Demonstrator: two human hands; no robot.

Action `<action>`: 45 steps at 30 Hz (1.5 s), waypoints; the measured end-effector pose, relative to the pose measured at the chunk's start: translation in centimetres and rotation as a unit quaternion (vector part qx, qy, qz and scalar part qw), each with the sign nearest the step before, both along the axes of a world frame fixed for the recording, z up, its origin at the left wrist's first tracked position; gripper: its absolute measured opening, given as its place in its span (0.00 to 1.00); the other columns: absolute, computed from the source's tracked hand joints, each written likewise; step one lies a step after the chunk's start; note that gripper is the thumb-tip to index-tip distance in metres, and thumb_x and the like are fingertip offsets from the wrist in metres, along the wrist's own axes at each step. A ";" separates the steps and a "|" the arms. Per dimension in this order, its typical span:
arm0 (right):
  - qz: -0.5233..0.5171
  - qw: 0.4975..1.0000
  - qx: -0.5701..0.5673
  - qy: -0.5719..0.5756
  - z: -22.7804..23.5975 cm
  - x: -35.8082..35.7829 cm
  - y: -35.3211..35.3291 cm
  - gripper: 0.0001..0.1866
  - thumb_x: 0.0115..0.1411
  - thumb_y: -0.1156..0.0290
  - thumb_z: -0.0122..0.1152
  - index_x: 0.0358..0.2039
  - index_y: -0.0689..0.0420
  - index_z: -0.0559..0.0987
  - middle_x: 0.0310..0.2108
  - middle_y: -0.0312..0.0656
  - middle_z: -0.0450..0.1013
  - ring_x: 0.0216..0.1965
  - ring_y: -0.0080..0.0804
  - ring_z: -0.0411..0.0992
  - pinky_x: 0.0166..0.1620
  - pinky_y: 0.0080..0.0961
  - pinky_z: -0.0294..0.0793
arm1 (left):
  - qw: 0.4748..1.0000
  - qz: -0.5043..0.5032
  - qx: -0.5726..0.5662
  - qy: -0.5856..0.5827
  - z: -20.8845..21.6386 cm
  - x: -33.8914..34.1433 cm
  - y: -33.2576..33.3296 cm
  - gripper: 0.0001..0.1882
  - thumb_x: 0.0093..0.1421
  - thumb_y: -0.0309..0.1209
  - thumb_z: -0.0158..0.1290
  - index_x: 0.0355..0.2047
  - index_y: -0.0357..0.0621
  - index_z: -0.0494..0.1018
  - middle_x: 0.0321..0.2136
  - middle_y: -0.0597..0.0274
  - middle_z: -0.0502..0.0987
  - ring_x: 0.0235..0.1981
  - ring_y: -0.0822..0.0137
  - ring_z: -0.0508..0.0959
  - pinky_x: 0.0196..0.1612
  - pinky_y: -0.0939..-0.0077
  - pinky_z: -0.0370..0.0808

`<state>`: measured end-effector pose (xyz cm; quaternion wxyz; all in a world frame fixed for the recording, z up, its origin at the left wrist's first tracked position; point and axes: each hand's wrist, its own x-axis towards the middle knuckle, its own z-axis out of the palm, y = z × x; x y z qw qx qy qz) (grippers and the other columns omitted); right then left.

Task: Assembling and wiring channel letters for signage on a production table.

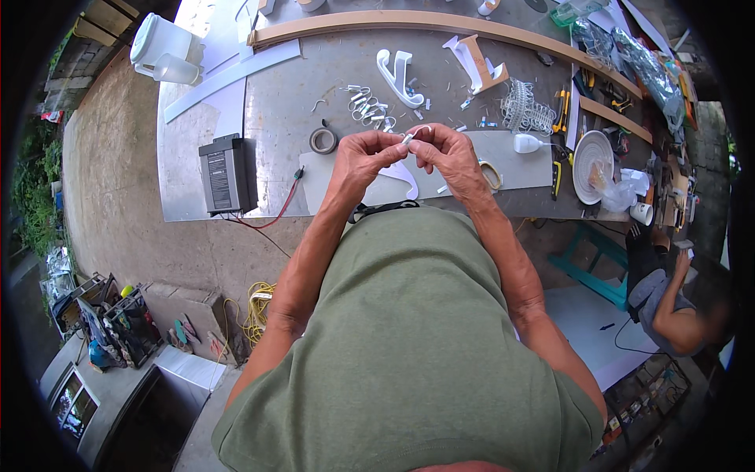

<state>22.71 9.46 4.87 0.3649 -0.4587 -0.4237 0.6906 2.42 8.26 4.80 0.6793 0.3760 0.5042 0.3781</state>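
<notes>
Above the near edge of the metal table, my left hand [366,157] and my right hand [450,160] meet, fingertips pinching a small white piece [407,138] with a thin white wire loop by it. Its exact kind is too small to tell. Below them a white curved cut-out [403,182] lies on a grey sheet [519,157], partly hidden by my hands. A roll of dark tape [323,140] is left of my left hand; a yellowish tape roll [491,175] lies by my right wrist. Small wired light modules [368,108] sit beyond, near two letter-shaped pieces, one white [399,79], one tan-faced [481,64].
A black battery-like box [226,175] with red and black leads stands at left, near a plastic pitcher [161,43]. A long tan strip [409,17] spans the back. Wire coils [525,106], pliers, a white plate [591,161] and a mug [642,213] lie right. Another person [672,303] sits beyond a teal stool [591,263].
</notes>
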 end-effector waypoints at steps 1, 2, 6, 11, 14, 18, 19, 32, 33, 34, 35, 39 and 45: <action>0.001 1.000 -0.001 0.000 0.0 -0.1 -0.1 0.14 0.62 0.68 0.68 0.45 0.61 0.82 0.31 0.34 0.78 0.27 0.16 0.72 0.27 0.14 0.69 | 1.000 0.003 0.012 0.012 0.1 0.1 -0.1 0.15 0.59 0.32 0.67 0.41 0.35 0.82 0.32 0.59 0.84 0.32 0.75 0.79 0.35 0.80 0.74; -0.005 1.000 0.001 0.012 0.0 0.0 -0.2 0.13 0.62 0.68 0.68 0.45 0.60 0.82 0.31 0.34 0.78 0.27 0.16 0.72 0.27 0.15 0.69 | 0.999 0.006 0.024 0.025 0.4 0.3 -0.2 0.15 0.58 0.32 0.67 0.41 0.35 0.82 0.32 0.60 0.84 0.32 0.76 0.79 0.34 0.81 0.74; -0.022 0.997 -0.009 0.070 0.1 0.1 -0.4 0.11 0.64 0.70 0.66 0.45 0.60 0.82 0.30 0.34 0.78 0.28 0.16 0.71 0.29 0.15 0.69 | 0.998 -0.006 0.030 0.055 1.4 0.6 -0.2 0.15 0.58 0.32 0.68 0.42 0.36 0.82 0.32 0.60 0.84 0.31 0.76 0.79 0.33 0.83 0.73; -0.015 0.997 0.000 0.081 0.2 0.7 -0.3 0.10 0.65 0.73 0.64 0.45 0.61 0.81 0.31 0.35 0.78 0.28 0.16 0.70 0.30 0.15 0.69 | 0.998 -0.019 0.063 0.005 1.5 0.9 -0.2 0.15 0.63 0.37 0.64 0.42 0.36 0.82 0.30 0.61 0.84 0.32 0.75 0.79 0.35 0.79 0.74; -0.003 0.996 0.001 0.092 0.2 1.1 -0.5 0.10 0.66 0.73 0.63 0.46 0.61 0.80 0.31 0.34 0.77 0.27 0.16 0.68 0.30 0.16 0.68 | 0.998 -0.056 0.012 -0.025 1.3 0.5 0.2 0.15 0.65 0.38 0.61 0.41 0.37 0.82 0.30 0.60 0.84 0.31 0.75 0.79 0.35 0.78 0.73; 0.025 0.996 0.007 0.085 0.2 1.3 -0.5 0.09 0.66 0.72 0.62 0.46 0.60 0.80 0.31 0.33 0.75 0.26 0.15 0.66 0.29 0.17 0.66 | 0.998 -0.063 0.016 -0.014 1.3 0.6 -0.1 0.15 0.65 0.38 0.61 0.40 0.38 0.82 0.30 0.60 0.85 0.31 0.75 0.79 0.34 0.78 0.73; 0.024 0.996 0.006 0.085 0.3 1.3 -0.5 0.09 0.66 0.72 0.62 0.46 0.60 0.80 0.31 0.33 0.75 0.26 0.15 0.66 0.29 0.17 0.66 | 0.998 -0.065 0.017 -0.014 1.2 0.6 -0.1 0.15 0.65 0.38 0.61 0.40 0.37 0.82 0.30 0.60 0.85 0.31 0.75 0.79 0.35 0.78 0.73; -0.076 0.996 -0.008 0.053 0.4 0.0 -1.2 0.13 0.64 0.69 0.66 0.44 0.65 0.84 0.27 0.36 0.78 0.26 0.18 0.71 0.28 0.16 0.70 | 0.908 0.048 0.296 0.292 1.9 2.2 -0.8 0.07 0.56 0.28 0.69 0.35 0.42 0.86 0.26 0.64 0.84 0.25 0.77 0.78 0.29 0.80 0.73; -0.074 0.996 -0.006 0.059 0.5 0.0 -1.2 0.12 0.64 0.69 0.66 0.43 0.65 0.84 0.27 0.36 0.77 0.26 0.18 0.71 0.28 0.16 0.70 | 0.908 0.047 0.296 0.292 1.9 2.2 -0.8 0.07 0.56 0.28 0.69 0.35 0.42 0.86 0.26 0.64 0.84 0.25 0.77 0.78 0.29 0.80 0.73; -0.074 0.995 -0.006 0.059 0.5 0.0 -1.2 0.12 0.64 0.69 0.66 0.43 0.65 0.84 0.27 0.36 0.77 0.26 0.18 0.71 0.28 0.16 0.70 | 0.905 0.051 0.305 0.292 1.9 2.1 -0.9 0.07 0.55 0.27 0.69 0.35 0.43 0.86 0.25 0.64 0.84 0.24 0.77 0.78 0.29 0.80 0.73; -0.069 0.997 -0.001 0.047 0.6 -0.1 -1.2 0.12 0.65 0.69 0.66 0.44 0.64 0.85 0.27 0.36 0.77 0.26 0.18 0.71 0.29 0.16 0.70 | 0.902 0.054 0.314 0.292 1.9 2.1 -0.9 0.07 0.55 0.27 0.69 0.35 0.43 0.86 0.25 0.64 0.84 0.24 0.77 0.78 0.28 0.80 0.73; -0.059 0.998 0.036 0.011 0.7 -0.3 -1.2 0.12 0.66 0.69 0.64 0.45 0.64 0.85 0.26 0.35 0.77 0.26 0.17 0.70 0.29 0.16 0.70 | 0.916 0.064 0.289 0.272 1.2 2.1 -1.1 0.08 0.54 0.27 0.69 0.35 0.42 0.86 0.25 0.62 0.84 0.25 0.78 0.79 0.29 0.80 0.74; -0.047 0.998 0.031 0.000 0.4 -0.3 -1.1 0.13 0.66 0.68 0.63 0.45 0.64 0.84 0.27 0.35 0.77 0.27 0.17 0.70 0.30 0.17 0.71 | 0.935 0.055 0.243 0.251 0.8 2.1 -1.2 0.08 0.55 0.27 0.69 0.35 0.39 0.85 0.27 0.60 0.85 0.28 0.78 0.81 0.32 0.81 0.76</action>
